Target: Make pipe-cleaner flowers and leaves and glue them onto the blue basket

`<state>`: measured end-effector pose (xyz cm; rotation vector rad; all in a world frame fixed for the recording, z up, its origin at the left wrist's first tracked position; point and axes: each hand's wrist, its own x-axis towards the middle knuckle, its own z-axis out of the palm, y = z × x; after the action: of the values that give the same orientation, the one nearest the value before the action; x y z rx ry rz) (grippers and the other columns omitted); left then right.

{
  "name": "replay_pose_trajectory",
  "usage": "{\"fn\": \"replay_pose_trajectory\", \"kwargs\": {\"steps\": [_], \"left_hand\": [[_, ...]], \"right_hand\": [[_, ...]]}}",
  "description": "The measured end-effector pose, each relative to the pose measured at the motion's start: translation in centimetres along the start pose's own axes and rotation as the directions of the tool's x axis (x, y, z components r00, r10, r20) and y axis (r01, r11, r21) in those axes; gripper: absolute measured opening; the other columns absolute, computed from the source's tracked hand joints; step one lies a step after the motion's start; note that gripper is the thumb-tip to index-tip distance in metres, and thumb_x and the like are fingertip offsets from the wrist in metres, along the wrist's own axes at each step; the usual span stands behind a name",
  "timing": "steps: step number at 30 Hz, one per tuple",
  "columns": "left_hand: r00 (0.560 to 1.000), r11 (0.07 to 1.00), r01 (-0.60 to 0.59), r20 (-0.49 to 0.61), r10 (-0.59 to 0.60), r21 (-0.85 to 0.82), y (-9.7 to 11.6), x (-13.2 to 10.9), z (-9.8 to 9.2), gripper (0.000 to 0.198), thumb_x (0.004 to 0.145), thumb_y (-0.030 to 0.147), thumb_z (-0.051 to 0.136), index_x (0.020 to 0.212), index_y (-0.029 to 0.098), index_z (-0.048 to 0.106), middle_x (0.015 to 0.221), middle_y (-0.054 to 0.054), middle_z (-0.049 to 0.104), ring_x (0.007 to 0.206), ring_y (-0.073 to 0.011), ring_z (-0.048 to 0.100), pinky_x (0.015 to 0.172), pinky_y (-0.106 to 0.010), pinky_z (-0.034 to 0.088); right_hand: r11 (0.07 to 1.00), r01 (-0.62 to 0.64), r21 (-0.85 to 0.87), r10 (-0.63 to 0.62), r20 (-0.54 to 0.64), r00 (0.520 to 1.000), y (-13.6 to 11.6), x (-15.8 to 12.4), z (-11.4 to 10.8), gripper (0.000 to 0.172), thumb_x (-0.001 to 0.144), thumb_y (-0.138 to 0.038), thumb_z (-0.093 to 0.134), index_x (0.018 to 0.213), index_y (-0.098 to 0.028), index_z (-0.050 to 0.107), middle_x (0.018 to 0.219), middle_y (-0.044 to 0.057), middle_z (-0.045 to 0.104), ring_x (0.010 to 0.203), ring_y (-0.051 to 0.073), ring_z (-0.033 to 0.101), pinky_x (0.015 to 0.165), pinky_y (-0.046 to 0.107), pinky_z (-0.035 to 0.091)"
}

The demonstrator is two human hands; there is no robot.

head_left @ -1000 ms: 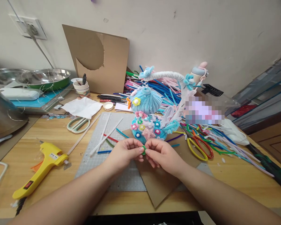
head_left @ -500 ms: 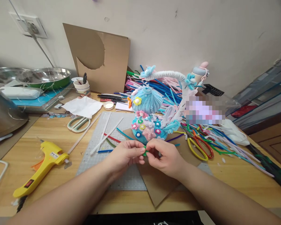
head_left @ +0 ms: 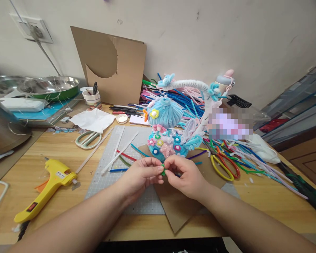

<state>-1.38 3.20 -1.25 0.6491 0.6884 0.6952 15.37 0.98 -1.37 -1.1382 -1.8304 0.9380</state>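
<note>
My left hand (head_left: pixel 140 175) and my right hand (head_left: pixel 185 175) meet in the middle of the table, both pinching a small green pipe-cleaner piece (head_left: pixel 163 170) between fingertips. They hover over a grey cutting mat (head_left: pixel 107 175) and a brown cardboard sheet (head_left: pixel 177 211). Just behind the hands stands a blue fuzzy pipe-cleaner ornament (head_left: pixel 165 131) dotted with small flowers, under a white arched handle (head_left: pixel 189 84).
A yellow glue gun (head_left: pixel 46 188) lies at the left. Pale green scissors (head_left: pixel 88 138), white glue sticks (head_left: pixel 119 147), a paper cup (head_left: pixel 92 98) and leaning cardboard (head_left: pixel 110 65) are behind. Loose coloured pipe cleaners (head_left: pixel 234 158) cover the right side. Metal bowls (head_left: pixel 51 86) sit far left.
My right hand's fingers have shifted slightly around the green piece, and both hands have stayed in the same place. Nothing else on the table moved.
</note>
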Motion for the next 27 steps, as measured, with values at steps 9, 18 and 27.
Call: {"fn": "replay_pose_trajectory", "kwargs": {"steps": [9,18,27], "left_hand": [[0.995,0.996,-0.093,-0.028,0.093,0.001,0.38,-0.09,0.22,0.017,0.069,0.018,0.074,0.076,0.013,0.059,0.066,0.0,0.061,0.062,-0.0093,0.059,0.062,-0.021,0.049],[0.993,0.993,-0.087,-0.074,0.092,0.077,0.52,-0.05,0.3,0.023,0.064,0.02,0.077,0.075,0.012,0.059,0.064,0.001,0.061,0.058,-0.0078,0.058,0.06,-0.021,0.05],[0.961,0.936,-0.207,-0.121,0.249,0.285,0.64,0.14,0.67,0.025,0.06,0.019,0.076,0.076,0.013,0.058,0.064,0.001,0.063,0.056,-0.0101,0.061,0.06,-0.024,0.05]], "right_hand": [[0.989,-0.108,0.102,0.103,0.055,0.993,0.3,-0.12,0.29,0.011,0.089,-0.023,0.045,0.079,-0.019,0.05,0.063,-0.003,0.051,0.053,0.01,0.048,0.05,0.022,0.038],[0.989,0.082,-0.119,-0.094,-0.095,0.991,0.55,0.03,-0.23,0.012,0.083,-0.014,0.047,0.091,-0.019,0.054,0.081,0.003,0.058,0.07,0.013,0.053,0.062,0.026,0.043],[0.926,-0.246,0.287,0.238,0.061,0.969,0.23,0.12,0.53,0.011,0.087,-0.028,0.049,0.081,-0.019,0.048,0.057,-0.005,0.051,0.044,0.007,0.046,0.04,0.018,0.033]]}}
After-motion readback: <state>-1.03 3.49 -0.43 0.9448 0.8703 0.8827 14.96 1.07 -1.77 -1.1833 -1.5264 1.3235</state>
